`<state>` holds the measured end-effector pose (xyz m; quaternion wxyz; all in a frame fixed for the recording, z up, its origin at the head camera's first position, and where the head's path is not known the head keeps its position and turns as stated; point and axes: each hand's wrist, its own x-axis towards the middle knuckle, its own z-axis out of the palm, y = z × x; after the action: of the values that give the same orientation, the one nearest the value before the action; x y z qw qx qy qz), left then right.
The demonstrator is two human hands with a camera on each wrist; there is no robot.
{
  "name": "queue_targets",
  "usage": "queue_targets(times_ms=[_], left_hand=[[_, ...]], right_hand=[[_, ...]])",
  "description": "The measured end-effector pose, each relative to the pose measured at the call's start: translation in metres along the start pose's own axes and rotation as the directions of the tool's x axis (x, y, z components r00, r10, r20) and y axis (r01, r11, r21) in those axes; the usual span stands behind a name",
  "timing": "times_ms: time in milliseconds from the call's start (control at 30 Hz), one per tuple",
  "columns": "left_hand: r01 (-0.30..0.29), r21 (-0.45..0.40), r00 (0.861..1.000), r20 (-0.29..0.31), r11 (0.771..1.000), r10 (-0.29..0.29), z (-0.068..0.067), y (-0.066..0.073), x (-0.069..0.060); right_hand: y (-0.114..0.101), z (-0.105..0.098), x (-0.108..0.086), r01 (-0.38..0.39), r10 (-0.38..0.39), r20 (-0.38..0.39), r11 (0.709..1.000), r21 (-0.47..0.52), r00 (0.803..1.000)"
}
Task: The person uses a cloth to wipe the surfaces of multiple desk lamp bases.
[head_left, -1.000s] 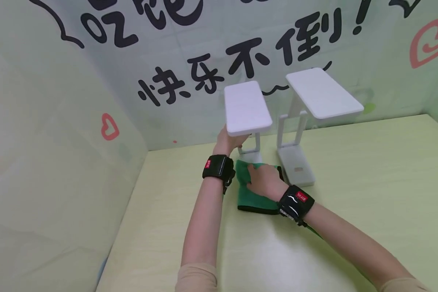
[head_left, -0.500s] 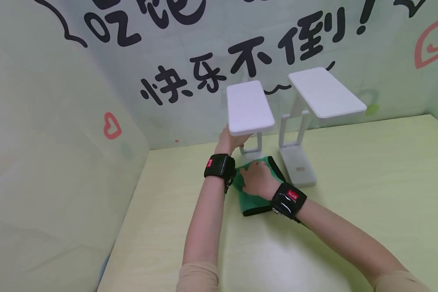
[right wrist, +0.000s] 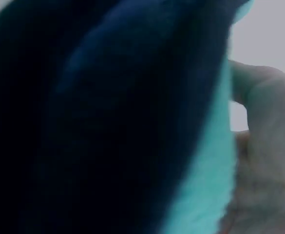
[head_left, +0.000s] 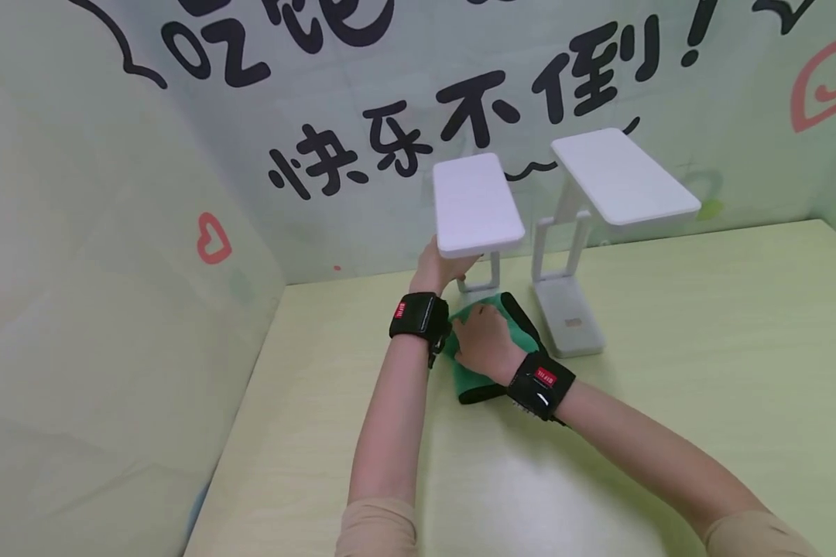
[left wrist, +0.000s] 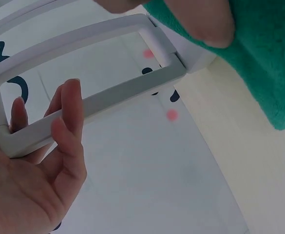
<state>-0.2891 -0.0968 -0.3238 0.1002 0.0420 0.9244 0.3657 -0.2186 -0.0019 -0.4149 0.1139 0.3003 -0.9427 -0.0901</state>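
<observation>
left hand [left wrist: 40, 178] curled round the frame [left wrist: 127, 92] of a white stand [head_left: 477, 205], right hand [head_left: 486, 346] gripping a green cloth [head_left: 470, 379] at that stand's base [head_left: 470, 298], a second white stand [head_left: 620, 178] just to its right, both on a pale table [head_left: 704, 325], lettered backdrop [head_left: 383, 224] behind

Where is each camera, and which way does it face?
Head: worn on the head, looks forward and down at two white stands and a green cloth; left hand, right hand, forearms show.
Left wrist: on it, faces the left stand's frame; left hand shows, probably right-hand fingers too.
Right wrist: on it, faces the cloth closely; part of the right hand shows.
Head and left wrist share that stand.
</observation>
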Motion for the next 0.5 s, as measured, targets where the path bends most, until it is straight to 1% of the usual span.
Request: queue_targets(times_ms=[100,133,200,233,267,333,367,400,433,467,500], left_hand=[[-0.034,0.013,0.999,0.026,0.999,0.033,-0.001,0.001,0.002],[-0.051,0.039,0.998,0.046,0.998,0.049,-0.001,0.001,0.003],[-0.073,0.05,0.995,0.074,0.996,0.069,-0.002,0.001,0.004],[-0.076,0.048,0.994,0.079,0.996,0.072,-0.002,0.002,0.005],[-0.063,0.044,0.995,0.08,0.997,0.059,-0.002,0.002,0.005],[-0.053,0.04,0.996,0.077,0.998,0.05,-0.002,0.002,0.005],[-0.044,0.021,0.997,0.068,0.999,0.043,-0.002,0.002,0.005],[-0.043,0.019,0.997,0.06,0.999,0.042,-0.002,0.002,0.005],[-0.04,0.023,0.998,0.053,0.999,0.039,-0.002,0.002,0.004],[-0.029,0.01,0.999,0.037,1.0,0.028,-0.002,0.001,0.004],[-0.034,0.012,0.999,0.033,0.999,0.033,-0.002,0.001,0.004]], right_hand=[[0.0,0.002,0.008,-0.046,0.047,-0.013,0.997,0.054,0.999],[0.0,0.003,0.011,-0.064,0.064,-0.001,0.996,0.067,0.998],[-0.001,0.003,0.016,-0.1,0.097,0.04,0.99,0.094,0.995],[-0.002,0.003,0.018,-0.117,0.11,0.073,0.988,0.101,0.991],[-0.004,0.003,0.018,-0.125,0.115,0.104,0.987,0.098,0.988],[-0.009,0.001,0.018,-0.121,0.106,0.17,0.989,0.079,0.98],[-0.011,-0.001,0.018,-0.114,0.098,0.193,0.991,0.072,0.976],[-0.013,-0.002,0.018,-0.104,0.089,0.217,0.993,0.057,0.972],[-0.014,-0.003,0.018,-0.087,0.075,0.236,0.995,0.041,0.969],[-0.015,-0.003,0.018,-0.085,0.072,0.241,0.995,0.045,0.968],[-0.014,-0.002,0.019,-0.081,0.069,0.241,0.996,0.037,0.968]])
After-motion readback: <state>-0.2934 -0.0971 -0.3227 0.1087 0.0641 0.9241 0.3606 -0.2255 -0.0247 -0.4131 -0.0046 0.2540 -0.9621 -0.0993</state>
